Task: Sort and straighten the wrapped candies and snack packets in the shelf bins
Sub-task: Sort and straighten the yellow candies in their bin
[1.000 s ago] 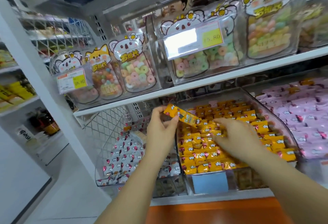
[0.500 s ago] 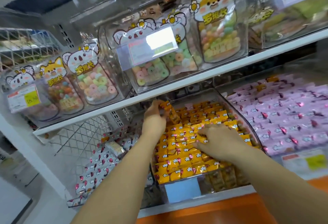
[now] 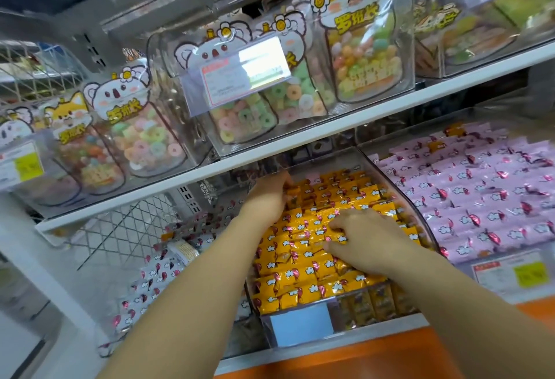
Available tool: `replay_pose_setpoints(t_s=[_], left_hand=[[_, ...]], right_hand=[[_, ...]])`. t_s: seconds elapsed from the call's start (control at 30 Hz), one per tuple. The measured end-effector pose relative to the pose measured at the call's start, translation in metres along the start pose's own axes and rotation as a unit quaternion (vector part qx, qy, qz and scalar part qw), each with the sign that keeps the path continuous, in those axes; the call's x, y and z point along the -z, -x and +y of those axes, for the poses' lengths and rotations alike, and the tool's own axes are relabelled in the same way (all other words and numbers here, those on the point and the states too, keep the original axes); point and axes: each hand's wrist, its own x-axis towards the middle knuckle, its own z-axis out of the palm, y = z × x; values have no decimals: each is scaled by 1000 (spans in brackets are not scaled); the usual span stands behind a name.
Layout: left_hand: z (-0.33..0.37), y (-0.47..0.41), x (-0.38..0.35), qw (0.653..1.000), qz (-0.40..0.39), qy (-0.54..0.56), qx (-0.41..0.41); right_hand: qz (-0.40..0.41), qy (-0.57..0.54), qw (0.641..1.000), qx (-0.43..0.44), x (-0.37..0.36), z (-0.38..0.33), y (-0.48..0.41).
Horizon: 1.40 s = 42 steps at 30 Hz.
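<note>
your left hand (image 3: 267, 198) reaches to the back left corner of the middle bin (image 3: 422, 222). the white shelf board (image 3: 300, 141) hangs low over it and blocks the way there. its fingers are blurred against the wrappers, so i cannot tell whether they hold anything. your right hand (image 3: 366, 240) lies palm down on the yellow candies (image 3: 300, 276) in the middle of that bin. the fingers (image 3: 333, 225) are bent with their tips on the packets, but you cannot see whether they pinch one.

the pink candies (image 3: 480, 198) fill the bin on the right. the white candies (image 3: 156, 273) lie in the one on the left, in front of a wire mesh (image 3: 126, 228). above the board stand clear pouches (image 3: 141, 126) of pastel ring sweets, and a price tag (image 3: 246, 69) covers part of one.

the bins are clear hard plastic with curved walls. the yellow packets are small, glossy, crinkled pillows laid in rough rows, each printed with a white cloud and a red mark. a plain blue label (image 3: 301, 323) sits on the front wall of the middle bin, above an orange strip (image 3: 360, 357).
</note>
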Motion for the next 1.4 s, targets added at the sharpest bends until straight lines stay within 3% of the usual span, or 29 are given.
replay_pose_setpoints(t_s=[0.13, 0.3, 0.47, 0.63, 0.73, 0.87, 0.97, 1.17, 1.3, 1.4], left_hand=[[-13, 3, -16, 993, -71, -89, 17], [-8, 9, -12, 1000, -9, -26, 6], [0, 18, -28, 988, -146, -40, -12], [-2, 12, -35, 979, -191, -72, 10], [0, 19, -30, 989, -140, -41, -9], [3, 66, -6, 997, 43, 30, -61], [-14, 112, 10, 986, 113, 116, -36], [-68, 169, 10, 937, 174, 280, 118], [-100, 184, 13, 945, 156, 249, 144], [-123, 192, 16, 953, 95, 244, 153]], right_hand=[[1, 3, 1000, 1, 0, -1, 2], [1, 4, 1000, -1, 0, 0, 0], [6, 10, 1000, -6, -3, -1, -2], [29, 9, 1000, -5, -5, -2, 1], [72, -8, 997, -5, -7, -3, 3], [134, -39, 990, 2, -8, -14, 7], [162, -59, 985, 25, -10, -32, 11], [193, -79, 972, 111, -28, -77, 22], [227, -78, 946, 216, -50, -104, 38], [201, -81, 946, 243, -58, -125, 48]])
